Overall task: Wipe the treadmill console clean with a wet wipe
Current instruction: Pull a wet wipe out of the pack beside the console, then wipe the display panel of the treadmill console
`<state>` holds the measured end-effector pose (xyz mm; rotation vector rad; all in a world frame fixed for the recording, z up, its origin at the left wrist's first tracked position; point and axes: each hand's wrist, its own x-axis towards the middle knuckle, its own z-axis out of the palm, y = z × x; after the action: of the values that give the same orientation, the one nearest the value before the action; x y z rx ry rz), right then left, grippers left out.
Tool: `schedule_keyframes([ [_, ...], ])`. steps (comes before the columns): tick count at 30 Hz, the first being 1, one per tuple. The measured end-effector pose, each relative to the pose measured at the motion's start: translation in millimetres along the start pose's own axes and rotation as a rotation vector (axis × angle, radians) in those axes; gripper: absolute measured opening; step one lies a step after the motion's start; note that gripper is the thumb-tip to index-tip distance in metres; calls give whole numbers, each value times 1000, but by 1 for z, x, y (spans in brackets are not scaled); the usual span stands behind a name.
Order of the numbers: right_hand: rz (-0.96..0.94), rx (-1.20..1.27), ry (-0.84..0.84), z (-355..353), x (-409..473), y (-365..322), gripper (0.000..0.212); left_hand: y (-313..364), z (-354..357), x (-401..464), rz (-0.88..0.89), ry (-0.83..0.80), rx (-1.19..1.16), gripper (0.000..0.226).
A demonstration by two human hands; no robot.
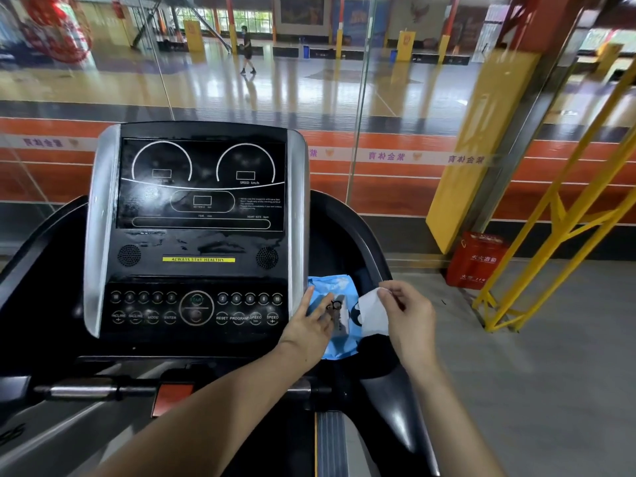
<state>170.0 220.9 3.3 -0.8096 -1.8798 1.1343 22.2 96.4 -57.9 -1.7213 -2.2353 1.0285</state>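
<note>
Head view: the left hand (311,325) lies with straight fingers pressed on the blue wipe pack (332,318), which sits in the side tray (370,270) just right of the treadmill console (199,232), at its lower right corner. The right hand (407,315) pinches a white wet wipe (371,313) by its upper edge between thumb and fingertips; the sheet hangs partly clear of the pack opening. Judged step: drawing a wipe out, console not yet wiped. Risks: a second sheet may trail out if the pack is held loosely; the thin sheet may tear under a sideways pull; a dripping wipe could leave moisture round the button panel (196,309).
</note>
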Motion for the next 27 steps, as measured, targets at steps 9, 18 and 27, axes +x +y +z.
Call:
schedule_keyframes([
  [9, 115, 414, -13, 8, 3, -48, 8, -55, -16, -51, -303, 650, -1241, 40],
  [18, -29, 372, -258, 46, 19, -121, 5, -117, -57, -93, -265, 812, -1849, 42],
  [27, -81, 362, -324, 73, 29, -157, 7, -156, -73, -117, -397, 942, -2002, 24],
])
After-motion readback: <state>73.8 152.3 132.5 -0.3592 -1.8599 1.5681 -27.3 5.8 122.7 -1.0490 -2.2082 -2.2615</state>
